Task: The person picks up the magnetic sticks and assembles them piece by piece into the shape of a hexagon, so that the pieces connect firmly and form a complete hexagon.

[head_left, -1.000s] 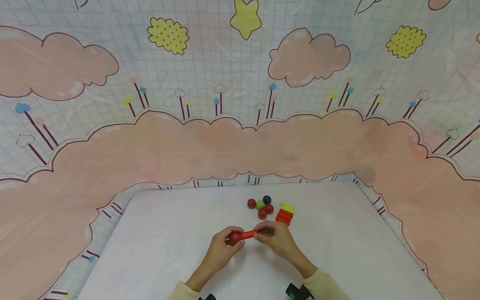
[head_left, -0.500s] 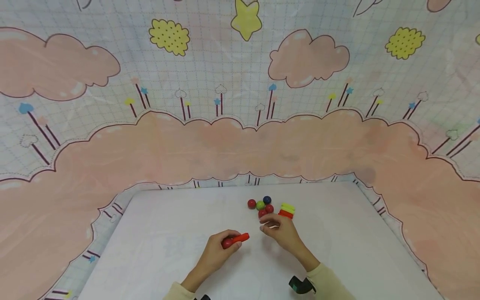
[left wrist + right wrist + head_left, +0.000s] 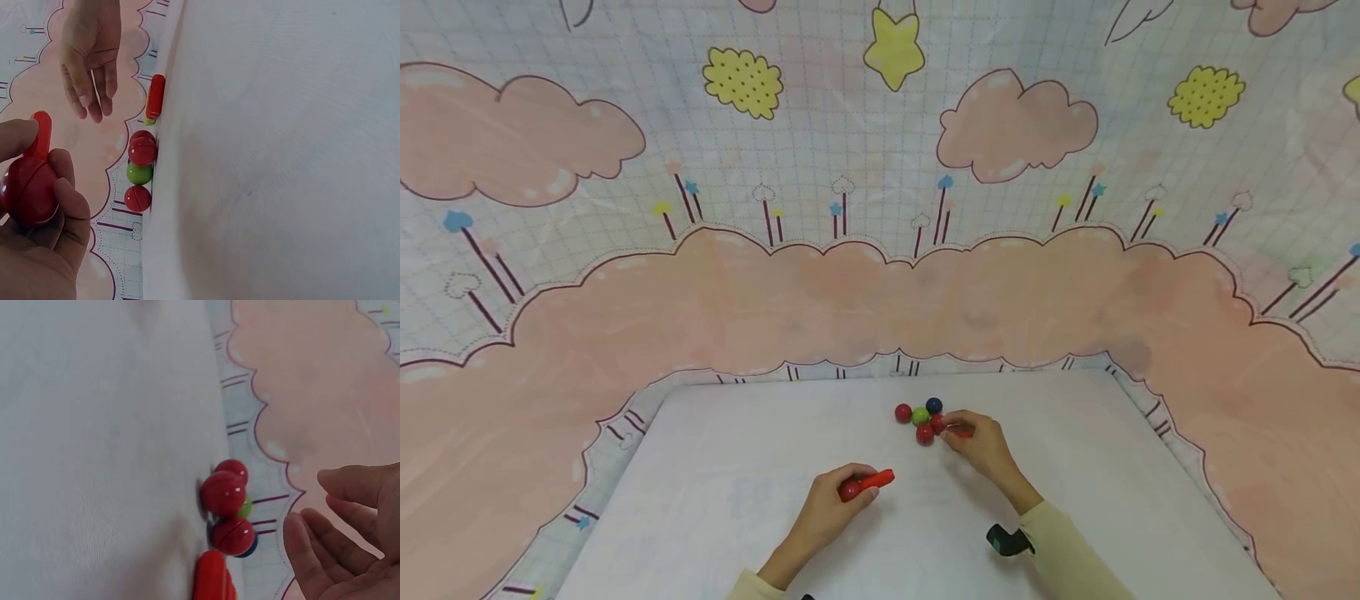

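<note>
My left hand (image 3: pixel 827 504) grips a shiny red ball (image 3: pixel 28 190) with a short red stick (image 3: pixel 41 134) lying against it. In the left wrist view the thumb presses on the stick, and fingers curl beneath the ball. My right hand (image 3: pixel 985 450) hovers above a small row of sticks (image 3: pixel 210 578), its fingers loosely bent and apart, with nothing between them. From the head it hides most of that row. Right beside its fingertips lies a cluster of balls: several red ones (image 3: pixel 925 435), a green one (image 3: pixel 921 416) and a dark blue one (image 3: pixel 934 406).
Everything lies on a white tabletop (image 3: pixel 700 467). Behind the table hangs a cloth backdrop (image 3: pixel 820 308) printed with clouds and stars. A black wrist camera (image 3: pixel 1007 540) sits on the right sleeve.
My right hand has let go of the red stick and moved away, up and to the right, over the row of sticks. My left hand has drawn slightly back with ball and stick.
</note>
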Demonstrator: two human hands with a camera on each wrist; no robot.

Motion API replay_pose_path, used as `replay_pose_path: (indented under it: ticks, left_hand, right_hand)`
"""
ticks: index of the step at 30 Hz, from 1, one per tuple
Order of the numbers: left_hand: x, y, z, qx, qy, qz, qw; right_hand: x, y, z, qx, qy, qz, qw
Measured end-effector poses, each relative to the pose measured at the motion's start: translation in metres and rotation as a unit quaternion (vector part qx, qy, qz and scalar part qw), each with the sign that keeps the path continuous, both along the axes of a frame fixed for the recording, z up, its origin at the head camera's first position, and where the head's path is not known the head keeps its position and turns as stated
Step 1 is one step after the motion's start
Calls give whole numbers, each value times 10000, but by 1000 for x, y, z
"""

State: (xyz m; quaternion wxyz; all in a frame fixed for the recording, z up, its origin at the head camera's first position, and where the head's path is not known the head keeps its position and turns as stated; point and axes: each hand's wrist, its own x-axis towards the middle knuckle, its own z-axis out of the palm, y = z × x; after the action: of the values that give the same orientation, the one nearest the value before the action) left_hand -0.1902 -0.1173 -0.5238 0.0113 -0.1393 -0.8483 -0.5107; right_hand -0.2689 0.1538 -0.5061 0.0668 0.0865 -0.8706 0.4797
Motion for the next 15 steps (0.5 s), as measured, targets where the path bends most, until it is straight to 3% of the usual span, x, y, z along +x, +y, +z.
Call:
replay_pose_path:
  ticks: [15]
  left_hand:
    - [1, -6, 1, -52, -198, 76, 9998]
  right_hand:
    - [-35, 0, -14, 818, -554, -264, 9948]
